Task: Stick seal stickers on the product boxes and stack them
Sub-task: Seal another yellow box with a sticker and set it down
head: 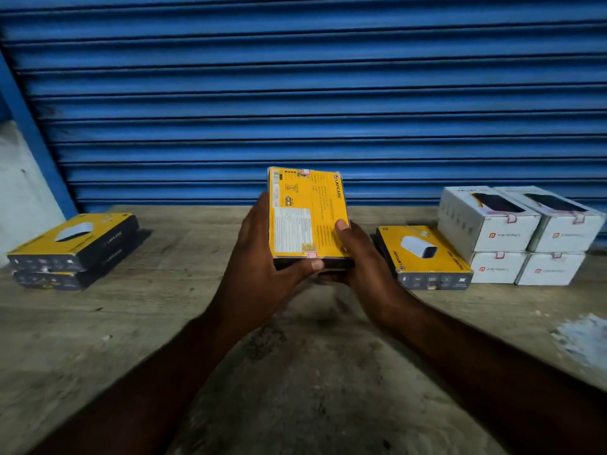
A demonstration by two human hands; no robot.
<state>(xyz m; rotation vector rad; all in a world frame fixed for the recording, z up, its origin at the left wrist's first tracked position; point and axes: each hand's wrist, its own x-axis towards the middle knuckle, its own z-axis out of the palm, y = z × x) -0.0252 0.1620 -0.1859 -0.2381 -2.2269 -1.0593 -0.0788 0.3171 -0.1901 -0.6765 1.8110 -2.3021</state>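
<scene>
Head view: yellow box (pixel 308 213) is held above the wooden table (pixel 147 323), printed back up.
Left hand (pixel 262 261): clasped round the box's left edge, thumb at the near end.
Right hand (pixel 361 257): clasped round its right edge.
Seal stickers (pixel 306 172): seen at both ends.

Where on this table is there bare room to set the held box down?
Bare wood lies between the stack of two yellow boxes at left and the left hand, and all along the near table. Crowded at right: beside the right hand gripping the held box, a single yellow box sits close beside the white boxes.
</scene>
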